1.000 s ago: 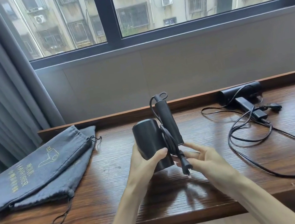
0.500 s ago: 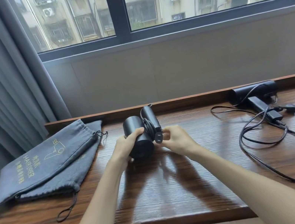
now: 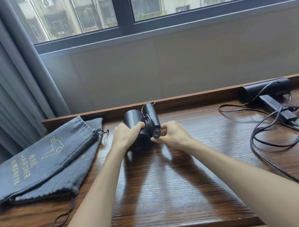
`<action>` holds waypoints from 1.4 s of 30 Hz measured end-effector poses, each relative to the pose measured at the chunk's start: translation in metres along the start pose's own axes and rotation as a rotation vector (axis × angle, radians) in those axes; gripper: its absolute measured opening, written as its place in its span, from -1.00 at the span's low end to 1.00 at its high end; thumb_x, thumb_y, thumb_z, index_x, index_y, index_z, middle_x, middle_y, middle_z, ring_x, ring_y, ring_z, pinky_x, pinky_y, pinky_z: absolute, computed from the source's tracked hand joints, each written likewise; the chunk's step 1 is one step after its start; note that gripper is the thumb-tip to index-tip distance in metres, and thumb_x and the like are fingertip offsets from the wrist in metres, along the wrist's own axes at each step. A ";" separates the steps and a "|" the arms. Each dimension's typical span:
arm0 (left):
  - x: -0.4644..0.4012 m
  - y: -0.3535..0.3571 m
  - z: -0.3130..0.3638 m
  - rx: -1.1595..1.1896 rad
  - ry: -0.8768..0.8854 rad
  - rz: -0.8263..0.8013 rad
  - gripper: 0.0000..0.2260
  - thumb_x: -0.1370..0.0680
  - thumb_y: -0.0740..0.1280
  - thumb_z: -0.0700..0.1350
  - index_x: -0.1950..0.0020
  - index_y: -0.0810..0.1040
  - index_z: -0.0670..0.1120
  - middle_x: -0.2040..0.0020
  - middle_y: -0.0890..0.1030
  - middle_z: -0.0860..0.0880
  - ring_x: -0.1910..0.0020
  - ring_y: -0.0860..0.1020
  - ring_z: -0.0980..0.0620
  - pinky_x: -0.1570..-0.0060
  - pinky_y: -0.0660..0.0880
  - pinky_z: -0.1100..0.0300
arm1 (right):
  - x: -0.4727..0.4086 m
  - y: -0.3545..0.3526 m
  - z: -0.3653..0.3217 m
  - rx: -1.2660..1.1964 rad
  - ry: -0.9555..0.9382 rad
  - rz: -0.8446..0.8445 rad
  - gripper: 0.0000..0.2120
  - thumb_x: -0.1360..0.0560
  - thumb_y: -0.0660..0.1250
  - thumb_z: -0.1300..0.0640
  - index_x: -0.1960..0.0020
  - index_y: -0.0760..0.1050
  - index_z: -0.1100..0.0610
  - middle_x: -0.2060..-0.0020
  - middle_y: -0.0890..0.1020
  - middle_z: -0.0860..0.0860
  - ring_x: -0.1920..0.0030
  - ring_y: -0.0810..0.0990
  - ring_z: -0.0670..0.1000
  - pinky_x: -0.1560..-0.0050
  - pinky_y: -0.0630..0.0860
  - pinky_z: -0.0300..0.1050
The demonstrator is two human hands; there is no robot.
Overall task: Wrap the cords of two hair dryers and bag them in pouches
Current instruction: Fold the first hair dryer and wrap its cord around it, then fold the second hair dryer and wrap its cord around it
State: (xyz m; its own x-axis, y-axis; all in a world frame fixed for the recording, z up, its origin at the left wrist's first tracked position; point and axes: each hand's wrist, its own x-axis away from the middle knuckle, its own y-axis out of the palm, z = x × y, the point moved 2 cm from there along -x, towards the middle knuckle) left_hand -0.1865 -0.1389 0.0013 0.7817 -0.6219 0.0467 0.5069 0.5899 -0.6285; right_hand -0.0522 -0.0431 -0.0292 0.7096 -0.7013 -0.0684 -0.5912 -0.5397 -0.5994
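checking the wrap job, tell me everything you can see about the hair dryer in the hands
The held hair dryer is matte black, apparently plastic, with a round barrel and a handle folded alongside it. Its black cord is coiled around the handle, the plug at the near end. It sits low over the wooden table, near the back ledge; contact with the table is unclear. The left hand grips the barrel; the right hand pinches the plug.
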 end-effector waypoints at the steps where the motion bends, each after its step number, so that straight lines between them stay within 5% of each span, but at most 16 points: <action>1: -0.002 -0.001 0.001 -0.025 0.001 0.009 -0.52 -0.42 0.35 0.19 -0.04 0.58 -0.23 -0.07 0.59 -0.19 -0.01 0.55 -0.14 0.14 0.41 0.14 | -0.002 0.001 -0.001 0.026 0.002 0.001 -0.76 -0.37 0.47 -0.02 0.17 0.63 0.17 0.19 0.71 0.08 0.10 0.65 0.05 0.07 0.54 -0.01; 4: -0.003 -0.002 -0.001 -0.074 0.000 -0.001 -0.52 -0.45 0.34 0.17 -0.09 0.55 -0.23 -0.08 0.59 -0.19 0.00 0.52 -0.13 0.14 0.36 0.14 | -0.004 0.006 0.000 0.110 -0.016 0.033 -0.72 -0.31 0.43 -0.12 0.21 0.58 0.10 0.21 0.69 0.06 0.07 0.63 0.12 0.06 0.56 0.07; 8: -0.002 -0.001 -0.001 -0.142 -0.007 -0.010 -0.57 -0.49 0.30 0.17 -0.10 0.49 -0.18 -0.10 0.57 -0.17 0.03 0.48 -0.12 0.14 0.32 0.14 | 0.002 0.014 -0.002 0.295 -0.042 0.091 -0.68 -0.41 0.36 -0.11 -0.01 0.52 0.11 0.03 0.66 0.11 -0.06 0.52 0.21 -0.03 0.46 0.04; 17: 0.001 0.002 0.004 -0.129 -0.058 0.013 -0.43 -0.50 0.27 0.16 -0.34 0.40 -0.23 -0.30 0.49 -0.22 -0.26 0.46 -0.19 0.05 0.29 0.13 | -0.001 0.012 -0.003 0.405 -0.042 0.028 -0.65 -0.40 0.36 -0.10 -0.03 0.44 0.11 0.00 0.63 0.08 -0.11 0.50 0.22 -0.01 0.37 0.04; 24: 0.000 -0.004 -0.007 -0.083 -0.010 0.002 -0.31 -0.52 0.21 0.25 -0.49 0.25 -0.19 -0.47 0.35 -0.19 -0.43 0.33 -0.16 -0.30 0.29 0.02 | 0.006 0.000 0.003 0.386 -0.082 -0.111 -0.69 -0.35 0.30 -0.06 -0.01 0.43 0.08 0.05 0.63 0.10 -0.02 0.54 0.25 0.02 0.49 0.05; 29: 0.020 -0.011 -0.006 -0.114 0.189 0.138 -0.34 -0.55 0.25 0.17 -0.54 0.18 -0.12 -0.53 0.25 -0.13 -0.51 0.20 -0.11 -0.48 0.15 -0.05 | 0.019 -0.035 0.009 0.386 -0.048 -0.165 -0.43 -0.48 0.27 0.23 -0.47 0.24 0.22 -0.42 0.40 0.13 -0.42 0.34 0.11 -0.39 0.26 -0.09; 35: 0.075 0.008 0.026 -0.049 0.589 0.224 -0.59 -0.47 0.37 -0.11 -0.31 0.46 -0.11 -0.30 0.48 -0.05 -0.30 0.42 -0.04 -0.35 0.32 0.00 | 0.045 -0.142 0.044 0.359 -0.053 0.215 -0.57 -0.43 0.37 0.27 -0.29 0.49 0.19 -0.21 0.59 0.11 -0.24 0.53 0.06 -0.25 0.32 -0.24; 39: 0.096 0.034 0.037 0.017 0.595 0.046 -0.68 -0.48 0.37 -0.20 -0.24 0.51 -0.09 -0.18 0.52 0.00 -0.12 0.49 0.09 -0.19 0.39 0.22 | 0.062 -0.226 0.094 0.431 0.152 0.586 -0.67 -0.40 0.40 0.17 -0.15 0.55 0.21 -0.10 0.63 0.20 -0.17 0.56 0.19 -0.24 0.45 0.01; 42: 0.105 0.053 0.042 0.056 0.513 -0.107 -0.70 -0.50 0.35 -0.21 -0.22 0.53 -0.08 -0.12 0.53 0.02 -0.07 0.53 0.08 -0.04 0.45 0.26 | 0.073 -0.254 0.129 0.604 0.435 0.544 -0.45 -0.42 0.39 -0.12 -0.28 0.44 0.19 -0.22 0.49 0.25 -0.27 0.41 0.26 -0.27 0.35 0.12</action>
State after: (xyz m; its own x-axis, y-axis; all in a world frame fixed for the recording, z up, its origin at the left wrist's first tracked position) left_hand -0.0629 -0.1514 0.0057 0.4529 -0.8443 -0.2864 0.6040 0.5268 -0.5980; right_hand 0.1990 0.1029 0.0151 0.1129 -0.9666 -0.2303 -0.4137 0.1650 -0.8953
